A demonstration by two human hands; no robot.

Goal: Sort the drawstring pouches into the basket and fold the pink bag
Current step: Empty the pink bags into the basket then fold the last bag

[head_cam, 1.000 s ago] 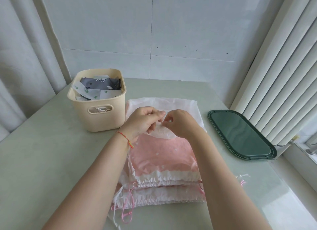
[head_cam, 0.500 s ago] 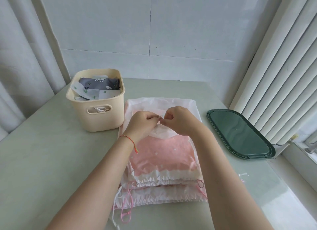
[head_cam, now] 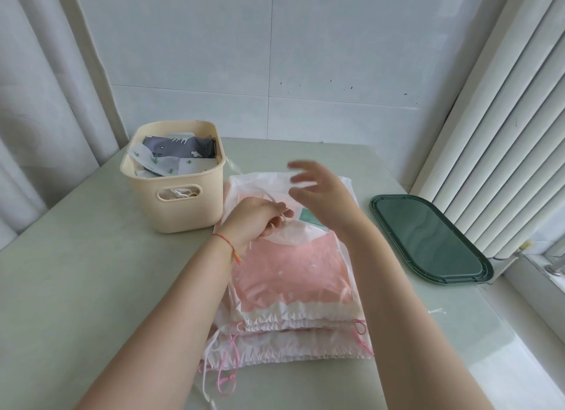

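Observation:
A stack of pink and white drawstring bags (head_cam: 290, 275) lies flat on the table in front of me, gathered mouths and pink cords toward me. My left hand (head_cam: 256, 218) pinches the top bag's white far edge near its middle. My right hand (head_cam: 318, 186) hovers just above the far part of the stack, fingers spread and blurred, holding nothing. A cream basket (head_cam: 174, 177) stands to the left of the stack with grey and white patterned pouches (head_cam: 175, 154) inside.
A dark green oval lid (head_cam: 428, 241) lies on the right side of the table (head_cam: 76, 272). Curtains hang on the left, vertical blinds on the right, and a tiled wall stands behind the table.
My right hand has let go of the white edge and lifted away toward the far side, fingers spreading. My left hand keeps its pinch on the edge.

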